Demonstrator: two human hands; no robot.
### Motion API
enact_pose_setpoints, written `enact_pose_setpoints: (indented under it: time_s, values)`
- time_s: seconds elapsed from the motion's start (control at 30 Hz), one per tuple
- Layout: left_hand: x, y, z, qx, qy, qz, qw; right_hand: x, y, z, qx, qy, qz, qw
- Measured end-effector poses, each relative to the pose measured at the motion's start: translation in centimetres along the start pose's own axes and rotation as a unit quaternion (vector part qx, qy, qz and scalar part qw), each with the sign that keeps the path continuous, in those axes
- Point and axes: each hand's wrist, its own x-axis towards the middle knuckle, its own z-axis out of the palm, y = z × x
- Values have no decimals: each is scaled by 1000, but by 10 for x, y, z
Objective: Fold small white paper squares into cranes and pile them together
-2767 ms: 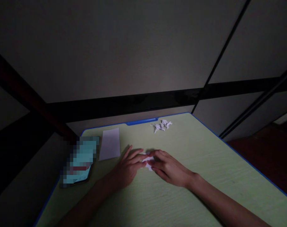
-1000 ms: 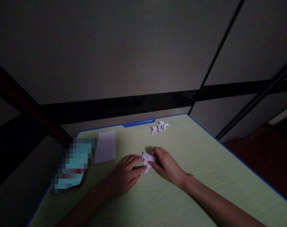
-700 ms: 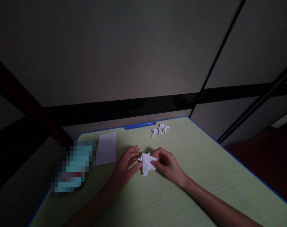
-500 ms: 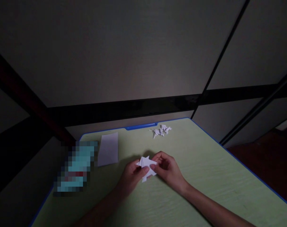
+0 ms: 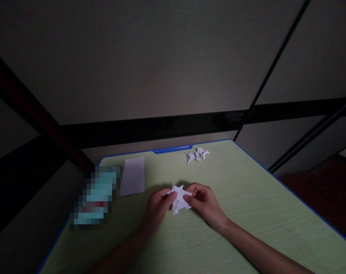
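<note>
A small white folded paper figure (image 5: 180, 199) with pointed corners is held just above the pale green table (image 5: 247, 213). My left hand (image 5: 158, 207) pinches its left side between thumb and fingers. My right hand (image 5: 205, 203) pinches its right side, fingers curled. Both hands are closed on the paper, near the middle of the table.
A flat white paper sheet (image 5: 133, 176) lies at the back left. Several small folded white paper figures (image 5: 197, 155) sit near the far edge beside a blue handle (image 5: 173, 148). A blurred teal object (image 5: 94, 196) lies at the left edge. The room is dim.
The folded paper was pressed flat on the table under both hands; now it is lifted and unfolded wider, pinched between both hands.
</note>
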Motion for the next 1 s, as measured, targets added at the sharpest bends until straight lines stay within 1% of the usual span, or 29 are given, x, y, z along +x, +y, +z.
enact_pose_setpoints:
  time_s: [0.2,0.4,0.57,0.7,1.0]
  values:
    - [1,-1,-3,44,6,12,999,0,0,0,-8,-12,-5,1000]
    - [0,-2,-4,35,7,12,999,-1,-2,1,-10,-11,-4,1000]
    - [-2,-1,-2,24,-3,21,999,-1,-2,3,-16,29,-12,999]
    - [-3,3,2,33,2,12,999,-1,-1,4,-22,56,-20,998]
    - [-6,8,5,56,12,7,998,-2,0,3,-13,39,-23,999]
